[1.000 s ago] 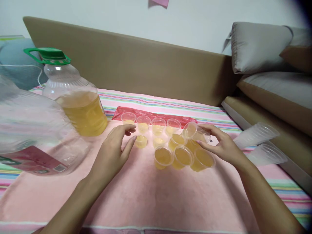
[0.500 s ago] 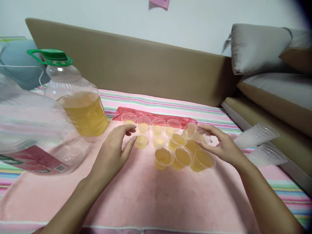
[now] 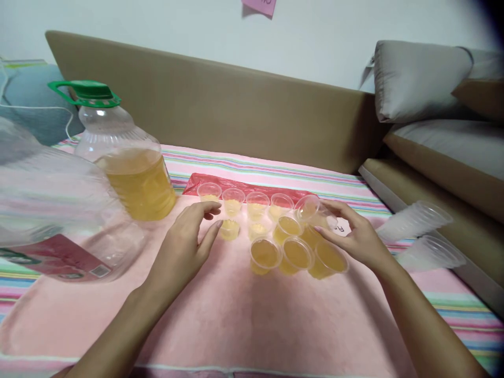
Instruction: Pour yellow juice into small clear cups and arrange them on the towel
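Note:
My right hand (image 3: 354, 236) has its thumb and fingers round a tilted clear plastic cup (image 3: 309, 209) above the back right of the cups. Beside the left end of the cup rows is my left hand (image 3: 189, 236), its thumb and fingers apart and holding nothing. A back row of clear cups (image 3: 258, 205) contains pale yellow pieces. Two more cups with such contents, one a small cup (image 3: 229, 229) close to my left thumb, stand before that row. Several fuller cups of yellow liquid (image 3: 297, 253) are grouped at the front right.
A large green-capped bottle of yellow liquid (image 3: 137, 184) stands at left, behind a clear labelled bottle (image 3: 59, 210). Two stacks of cups (image 3: 417, 220) lie at right near cushions (image 3: 421, 79). A red plastic bag (image 3: 252, 189) lies behind the cups.
The cup in my right hand has shifted slightly left and tilts a little differently. More of the white paper beside that hand shows. My left hand is nearly unchanged.

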### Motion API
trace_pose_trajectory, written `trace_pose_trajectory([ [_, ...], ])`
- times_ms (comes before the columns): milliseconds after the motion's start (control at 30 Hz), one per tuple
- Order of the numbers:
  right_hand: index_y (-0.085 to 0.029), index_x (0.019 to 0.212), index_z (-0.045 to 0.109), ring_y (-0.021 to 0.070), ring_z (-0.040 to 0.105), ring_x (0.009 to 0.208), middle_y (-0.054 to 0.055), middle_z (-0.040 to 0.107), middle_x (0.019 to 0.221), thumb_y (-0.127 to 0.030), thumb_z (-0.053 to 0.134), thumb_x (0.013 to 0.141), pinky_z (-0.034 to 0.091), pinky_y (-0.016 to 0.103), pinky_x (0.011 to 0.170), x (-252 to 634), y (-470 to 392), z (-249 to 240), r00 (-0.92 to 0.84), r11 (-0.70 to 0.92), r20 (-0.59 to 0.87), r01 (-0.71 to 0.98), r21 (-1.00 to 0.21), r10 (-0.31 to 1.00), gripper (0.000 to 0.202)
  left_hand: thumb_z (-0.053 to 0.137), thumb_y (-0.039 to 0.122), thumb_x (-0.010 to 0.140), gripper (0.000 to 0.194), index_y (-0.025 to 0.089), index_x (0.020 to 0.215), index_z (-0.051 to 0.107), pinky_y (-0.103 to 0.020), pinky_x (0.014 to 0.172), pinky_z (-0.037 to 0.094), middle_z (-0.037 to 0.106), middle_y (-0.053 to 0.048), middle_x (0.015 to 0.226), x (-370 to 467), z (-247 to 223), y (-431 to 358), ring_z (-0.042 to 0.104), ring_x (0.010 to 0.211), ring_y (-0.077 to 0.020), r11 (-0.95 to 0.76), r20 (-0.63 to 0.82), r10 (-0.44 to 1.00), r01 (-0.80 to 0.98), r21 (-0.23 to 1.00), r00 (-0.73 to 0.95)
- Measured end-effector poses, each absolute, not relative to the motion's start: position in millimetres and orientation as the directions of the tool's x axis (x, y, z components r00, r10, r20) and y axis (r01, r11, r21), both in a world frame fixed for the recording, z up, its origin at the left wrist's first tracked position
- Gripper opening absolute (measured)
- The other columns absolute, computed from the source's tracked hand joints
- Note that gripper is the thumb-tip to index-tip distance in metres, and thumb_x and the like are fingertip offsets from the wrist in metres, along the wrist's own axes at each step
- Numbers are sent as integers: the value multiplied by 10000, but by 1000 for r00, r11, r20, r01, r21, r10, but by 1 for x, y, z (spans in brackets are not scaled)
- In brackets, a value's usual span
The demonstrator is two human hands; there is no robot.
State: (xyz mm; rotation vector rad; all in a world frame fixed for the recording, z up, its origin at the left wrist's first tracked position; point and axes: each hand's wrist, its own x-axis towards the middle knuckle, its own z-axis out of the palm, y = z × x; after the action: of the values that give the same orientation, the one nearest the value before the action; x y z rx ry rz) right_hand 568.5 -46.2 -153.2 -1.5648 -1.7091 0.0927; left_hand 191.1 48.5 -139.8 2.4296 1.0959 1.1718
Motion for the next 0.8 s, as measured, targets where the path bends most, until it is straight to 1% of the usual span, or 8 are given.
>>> trace_pose_trajectory([
  [133, -315, 1412, 630, 323, 674, 1240, 73, 684, 1393, -514, 813, 922, 553, 527, 1091, 564, -45, -154, 107, 229, 476, 771, -594, 873, 559, 604, 278, 1048, 241, 201, 1277, 596, -415, 952, 588, 736, -71, 1170, 191, -141, 49, 709, 1041, -218, -713, 600, 690, 519, 471, 405],
  [300, -316, 1424, 628, 321, 656, 1289, 73, 674, 1415, -503, 814, 929, 534, 528, 1134, 556, -42, -153, 91, 261, 467, 728, -634, 880, 561, 608, 283, 1049, 224, 198, 1256, 602, -410, 933, 572, 732, -66, 1167, 192, -143, 49, 700, 1040, -220, -703, 581, 705, 514, 492, 408],
  [433, -334, 1442, 629, 316, 666, 1274, 65, 682, 1398, -504, 819, 930, 535, 524, 1136, 550, -38, -152, 73, 265, 465, 740, -619, 882, 572, 609, 285, 1049, 229, 196, 1260, 605, -411, 935, 558, 727, -69, 1187, 195, -142, 49, 690, 1062, -224, -697, 574, 712, 505, 509, 404],
  [533, -336, 1452, 629, 317, 672, 1272, 67, 683, 1401, -505, 824, 924, 551, 513, 1123, 545, -34, -150, 61, 269, 468, 749, -606, 882, 587, 605, 289, 1052, 231, 195, 1263, 613, -408, 975, 545, 732, -67, 1212, 202, -139, 52, 684, 1104, -222, -710, 568, 703, 475, 520, 428],
  [700, -315, 1456, 621, 321, 648, 1328, 71, 663, 1453, -504, 806, 931, 547, 515, 1128, 532, -27, -143, 34, 287, 457, 737, -611, 889, 588, 593, 305, 1066, 254, 182, 1287, 624, -381, 1028, 529, 734, -69, 1256, 213, -130, 61, 675, 1164, -211, -749, 584, 663, 430, 505, 469],
  [800, -301, 1441, 624, 317, 638, 1344, 72, 663, 1455, -473, 795, 936, 540, 510, 1134, 524, -24, -138, -6, 305, 453, 748, -590, 891, 560, 569, 346, 1081, 292, 180, 1316, 620, -398, 1051, 519, 723, -80, 1298, 216, -126, 66, 667, 1207, -224, -743, 555, 669, 406, 532, 495],
])
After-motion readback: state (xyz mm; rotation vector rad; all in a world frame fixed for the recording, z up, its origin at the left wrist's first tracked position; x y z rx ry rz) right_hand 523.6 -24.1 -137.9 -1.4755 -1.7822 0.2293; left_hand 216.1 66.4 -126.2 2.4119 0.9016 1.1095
